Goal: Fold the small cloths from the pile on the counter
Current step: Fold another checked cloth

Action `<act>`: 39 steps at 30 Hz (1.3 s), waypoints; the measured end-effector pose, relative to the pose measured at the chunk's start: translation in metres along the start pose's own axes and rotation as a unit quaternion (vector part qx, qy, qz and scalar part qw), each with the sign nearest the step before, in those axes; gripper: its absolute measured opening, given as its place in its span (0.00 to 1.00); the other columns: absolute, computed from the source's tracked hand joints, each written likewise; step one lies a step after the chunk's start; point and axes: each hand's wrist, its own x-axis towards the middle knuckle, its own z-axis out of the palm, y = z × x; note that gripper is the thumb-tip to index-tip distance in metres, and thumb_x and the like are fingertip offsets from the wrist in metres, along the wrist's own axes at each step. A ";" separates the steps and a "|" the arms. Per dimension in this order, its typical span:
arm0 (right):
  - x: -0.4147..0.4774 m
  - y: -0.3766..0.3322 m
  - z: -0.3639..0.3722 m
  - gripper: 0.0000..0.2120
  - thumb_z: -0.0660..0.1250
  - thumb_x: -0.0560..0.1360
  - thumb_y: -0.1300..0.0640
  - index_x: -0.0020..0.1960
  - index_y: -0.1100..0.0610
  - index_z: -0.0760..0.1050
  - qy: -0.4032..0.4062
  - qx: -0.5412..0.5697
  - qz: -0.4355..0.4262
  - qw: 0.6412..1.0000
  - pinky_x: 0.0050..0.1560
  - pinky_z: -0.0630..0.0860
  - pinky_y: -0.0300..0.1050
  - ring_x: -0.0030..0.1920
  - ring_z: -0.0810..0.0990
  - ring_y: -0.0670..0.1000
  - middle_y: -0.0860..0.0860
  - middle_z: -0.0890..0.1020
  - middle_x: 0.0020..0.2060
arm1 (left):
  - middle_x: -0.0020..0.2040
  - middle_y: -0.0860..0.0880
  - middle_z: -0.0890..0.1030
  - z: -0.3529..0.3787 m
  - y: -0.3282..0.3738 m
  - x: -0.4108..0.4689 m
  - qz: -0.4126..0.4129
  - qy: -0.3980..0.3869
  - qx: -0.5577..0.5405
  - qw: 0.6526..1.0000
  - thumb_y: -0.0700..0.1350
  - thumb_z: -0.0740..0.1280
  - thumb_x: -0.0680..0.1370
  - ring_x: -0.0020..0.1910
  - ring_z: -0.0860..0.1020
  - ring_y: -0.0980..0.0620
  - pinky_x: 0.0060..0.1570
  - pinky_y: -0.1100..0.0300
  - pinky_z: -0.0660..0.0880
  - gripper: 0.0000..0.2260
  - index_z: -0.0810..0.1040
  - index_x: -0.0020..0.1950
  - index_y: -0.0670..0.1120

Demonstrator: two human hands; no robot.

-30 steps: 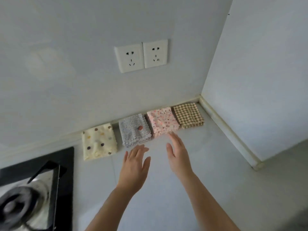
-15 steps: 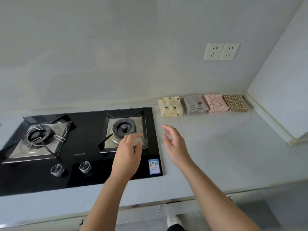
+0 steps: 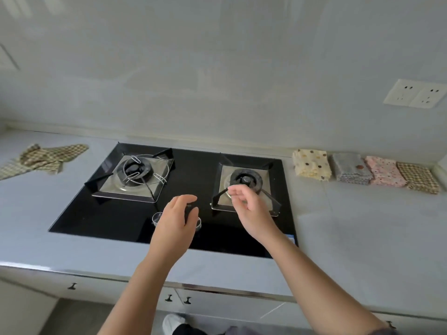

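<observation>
An unfolded checked cloth pile (image 3: 46,158) lies crumpled on the counter at the far left. At the far right, against the wall, sits a row of folded cloths: a cream dotted cloth (image 3: 311,164), a grey cloth (image 3: 352,168), a pink floral cloth (image 3: 384,170) and a brown checked cloth (image 3: 418,177). My left hand (image 3: 175,222) hovers over the stove's knobs, fingers loosely curled, holding nothing. My right hand (image 3: 249,209) hangs above the right burner, fingers relaxed and empty.
A black glass gas stove (image 3: 135,213) with two burners fills the counter's middle. A double wall socket (image 3: 414,94) is at upper right. The counter's front edge (image 3: 72,272) runs below my arms, with cabinet handles under it.
The view has swung left from the folded cloths to the stove. Both hands moved left with it, away from the folded row, and the unfolded checked pile came into sight.
</observation>
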 end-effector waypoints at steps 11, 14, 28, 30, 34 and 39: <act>0.134 -0.065 0.196 0.10 0.61 0.81 0.59 0.59 0.51 0.77 -0.089 0.041 -0.004 0.995 0.52 0.71 0.26 0.54 0.75 0.33 0.41 0.80 0.54 | 0.59 0.60 0.73 -0.130 -0.157 0.096 -0.060 0.056 0.031 0.996 0.46 0.61 0.80 0.34 0.73 0.62 0.39 0.68 0.67 0.10 0.74 0.62 0.53; 0.164 -0.092 0.253 0.10 0.60 0.81 0.59 0.59 0.53 0.77 -0.155 0.046 -0.009 0.987 0.54 0.71 0.27 0.54 0.76 0.36 0.42 0.80 0.54 | 0.57 0.56 0.76 -0.167 -0.197 0.109 -0.102 0.105 0.020 0.989 0.44 0.62 0.80 0.49 0.75 0.60 0.47 0.69 0.67 0.10 0.75 0.61 0.51; 0.273 -0.165 0.475 0.12 0.59 0.80 0.60 0.60 0.56 0.76 -0.201 -0.042 0.016 0.978 0.54 0.70 0.36 0.57 0.77 0.48 0.49 0.80 0.58 | 0.58 0.48 0.79 -0.304 -0.409 0.191 -0.156 0.071 0.096 0.980 0.40 0.65 0.79 0.56 0.77 0.48 0.52 0.59 0.71 0.09 0.78 0.59 0.45; 0.289 -0.169 0.516 0.13 0.58 0.80 0.60 0.62 0.57 0.76 -0.226 -0.098 0.042 0.968 0.57 0.72 0.41 0.60 0.76 0.51 0.51 0.78 0.61 | 0.58 0.48 0.79 -0.323 -0.455 0.210 -0.179 0.020 0.129 0.975 0.41 0.64 0.79 0.57 0.77 0.48 0.52 0.58 0.71 0.09 0.78 0.58 0.45; 0.319 -0.166 0.584 0.15 0.60 0.78 0.61 0.64 0.57 0.72 -0.244 -0.226 0.042 0.942 0.61 0.72 0.49 0.64 0.72 0.55 0.53 0.69 0.66 | 0.63 0.48 0.74 -0.350 -0.523 0.250 -0.201 -0.056 0.195 0.958 0.42 0.64 0.78 0.60 0.73 0.48 0.52 0.55 0.72 0.12 0.76 0.61 0.47; 0.338 -0.157 0.625 0.11 0.60 0.77 0.64 0.58 0.58 0.74 -0.192 -0.361 -0.005 0.912 0.52 0.72 0.51 0.60 0.72 0.58 0.55 0.72 0.61 | 0.65 0.48 0.71 -0.363 -0.572 0.289 -0.128 -0.141 0.330 0.925 0.43 0.64 0.77 0.61 0.71 0.45 0.52 0.53 0.72 0.20 0.69 0.69 0.49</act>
